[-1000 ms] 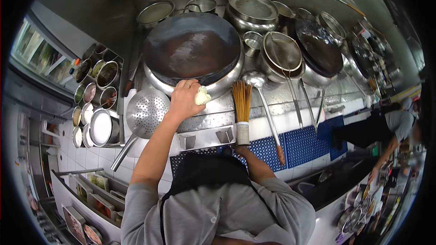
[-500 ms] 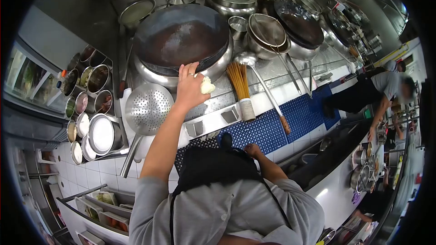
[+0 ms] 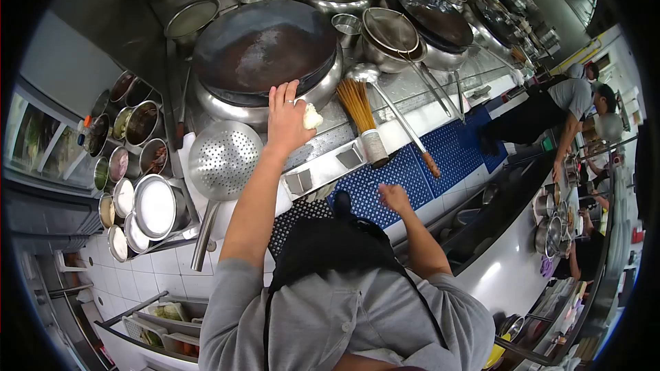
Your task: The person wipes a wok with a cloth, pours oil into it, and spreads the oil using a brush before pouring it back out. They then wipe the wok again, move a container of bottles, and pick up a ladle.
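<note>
My left hand (image 3: 287,122) is closed around a bunched white cloth (image 3: 312,117) that pokes out beside the thumb. Its fingertips rest at the near rim of a large dark wok (image 3: 265,45), which lies tilted over a steel stove ring (image 3: 213,106). Below that hand lies a perforated strainer ladle (image 3: 225,159). My right hand (image 3: 394,197) hangs free over the floor with its fingers apart, holding nothing. Closest to it are a bamboo brush (image 3: 361,117) and a long ladle with a wooden handle (image 3: 405,124) on the stove's edge.
Steel seasoning containers (image 3: 154,206) crowd the left side. A second wok (image 3: 436,20) and a wire strainer (image 3: 390,29) stand farther right. Blue matting (image 3: 447,175) covers the floor. A co-worker (image 3: 550,106) leans over the counter (image 3: 502,257) at right.
My right hand has moved forward from beside the apron, and its fingers have spread. My left hand stays at the wok's rim with the cloth. The camera view has shifted slightly.
</note>
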Demonstrator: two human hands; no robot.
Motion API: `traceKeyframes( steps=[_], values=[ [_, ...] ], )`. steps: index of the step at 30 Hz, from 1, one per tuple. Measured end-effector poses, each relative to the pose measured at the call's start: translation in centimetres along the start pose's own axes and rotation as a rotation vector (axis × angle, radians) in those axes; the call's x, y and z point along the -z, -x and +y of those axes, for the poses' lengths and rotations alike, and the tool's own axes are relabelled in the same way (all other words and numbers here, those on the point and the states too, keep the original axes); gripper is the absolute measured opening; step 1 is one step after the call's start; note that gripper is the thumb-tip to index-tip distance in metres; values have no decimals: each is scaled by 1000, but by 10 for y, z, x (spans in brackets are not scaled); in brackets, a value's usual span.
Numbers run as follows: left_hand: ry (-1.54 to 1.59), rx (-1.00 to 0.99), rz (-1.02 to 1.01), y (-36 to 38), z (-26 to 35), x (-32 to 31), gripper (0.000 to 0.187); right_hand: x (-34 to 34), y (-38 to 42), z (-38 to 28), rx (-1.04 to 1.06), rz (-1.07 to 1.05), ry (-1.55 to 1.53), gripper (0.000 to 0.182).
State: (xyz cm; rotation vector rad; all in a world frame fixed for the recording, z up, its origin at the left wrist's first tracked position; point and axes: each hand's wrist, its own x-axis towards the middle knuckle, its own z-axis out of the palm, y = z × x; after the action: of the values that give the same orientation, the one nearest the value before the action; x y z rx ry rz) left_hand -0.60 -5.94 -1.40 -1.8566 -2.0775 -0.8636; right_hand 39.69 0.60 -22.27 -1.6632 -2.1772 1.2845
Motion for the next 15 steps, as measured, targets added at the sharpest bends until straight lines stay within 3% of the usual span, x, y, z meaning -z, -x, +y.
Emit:
traceKeyframes(
  steps=[3,7,11,12,15],
  values=[
    [11,7,-21,1,-1,3,48,40,5,-47,163,339,16,37],
    [-13,9,-32,1,-1,3,48,94,2,-80,396,772,403,19],
    [-24,34,-50,-1,2,7,48,113,-19,-70,-45,553,603,39],
    [-36,38,-53,-1,3,7,49,116,-26,-66,-71,494,626,48],
    [-65,59,-42,-3,2,1,52,126,-44,-52,-36,445,678,43]
  ],
)
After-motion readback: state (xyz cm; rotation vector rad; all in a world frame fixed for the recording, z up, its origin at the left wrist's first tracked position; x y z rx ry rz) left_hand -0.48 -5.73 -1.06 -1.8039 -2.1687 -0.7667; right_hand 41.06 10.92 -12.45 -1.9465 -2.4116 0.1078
